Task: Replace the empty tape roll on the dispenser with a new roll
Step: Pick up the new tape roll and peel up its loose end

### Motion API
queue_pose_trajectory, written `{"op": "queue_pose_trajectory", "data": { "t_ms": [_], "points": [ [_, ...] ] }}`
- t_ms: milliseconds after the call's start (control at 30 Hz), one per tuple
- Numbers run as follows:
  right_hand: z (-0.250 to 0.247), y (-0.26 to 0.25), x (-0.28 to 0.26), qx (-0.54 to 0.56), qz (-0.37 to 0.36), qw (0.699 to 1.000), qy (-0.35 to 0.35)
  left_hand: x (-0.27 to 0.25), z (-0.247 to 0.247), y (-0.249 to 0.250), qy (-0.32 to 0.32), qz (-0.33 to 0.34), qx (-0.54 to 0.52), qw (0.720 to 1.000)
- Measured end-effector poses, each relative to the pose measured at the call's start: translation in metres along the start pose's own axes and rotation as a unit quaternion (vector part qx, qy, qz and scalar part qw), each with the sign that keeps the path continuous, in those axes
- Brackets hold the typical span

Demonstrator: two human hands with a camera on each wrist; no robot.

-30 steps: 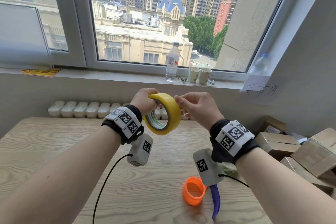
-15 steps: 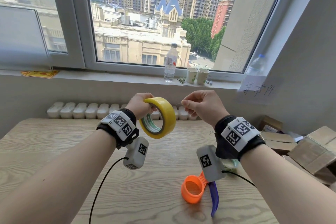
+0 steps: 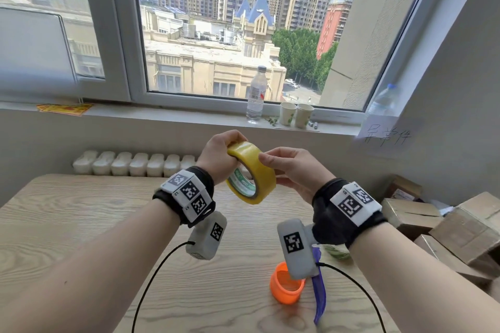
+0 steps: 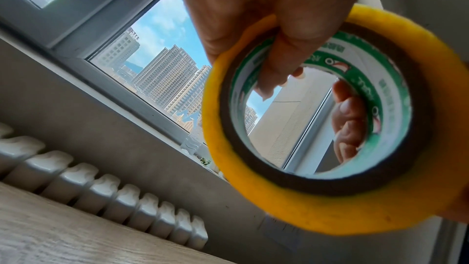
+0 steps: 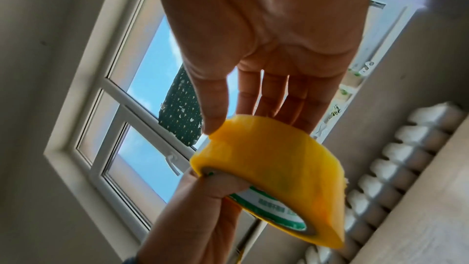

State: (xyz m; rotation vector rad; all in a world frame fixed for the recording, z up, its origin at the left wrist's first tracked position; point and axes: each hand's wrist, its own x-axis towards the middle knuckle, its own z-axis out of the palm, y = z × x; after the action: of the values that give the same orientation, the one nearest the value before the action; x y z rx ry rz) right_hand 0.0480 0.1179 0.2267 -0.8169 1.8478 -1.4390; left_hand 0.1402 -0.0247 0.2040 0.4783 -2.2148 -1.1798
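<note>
the left hand [image 3: 219, 155] grips the yellow tape roll [image 3: 253, 174] through its core, high above the tabletop [image 3: 81, 224], so the right hand [image 3: 289, 167], fingers straight, can feel for its loose end.

L grip [image 3: 219, 156] raised, fingers curled in a hold; R grip [image 3: 290, 167] alongside, fingers straight, thumb extended.

paper sign [image 3: 385, 136] on wall at 2 o'clock: handwritten "异常件" | left wristband [image 3: 189, 193]: "L2", "L1" beside square code markers | yellow tape roll [image 3: 253, 173] core: green print, unreadable | water bottle [image 3: 256, 94] label: unreadable
</note>
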Motion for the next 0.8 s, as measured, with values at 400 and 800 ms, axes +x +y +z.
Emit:
{"op": "queue_pose_trajectory", "data": {
  "t_ms": [400,800],
  "points": [
    [-0.014,0.001,-0.003,0.110,0.023,0.989,-0.092,-0.005,0.002,-0.002,0.007,0.008,0.003,1.000],
    [-0.002,-0.002,0.005,0.043,0.022,0.998,0.036,-0.002,0.021,-0.012,0.000,0.008,0.005,1.000]
  ]
}}
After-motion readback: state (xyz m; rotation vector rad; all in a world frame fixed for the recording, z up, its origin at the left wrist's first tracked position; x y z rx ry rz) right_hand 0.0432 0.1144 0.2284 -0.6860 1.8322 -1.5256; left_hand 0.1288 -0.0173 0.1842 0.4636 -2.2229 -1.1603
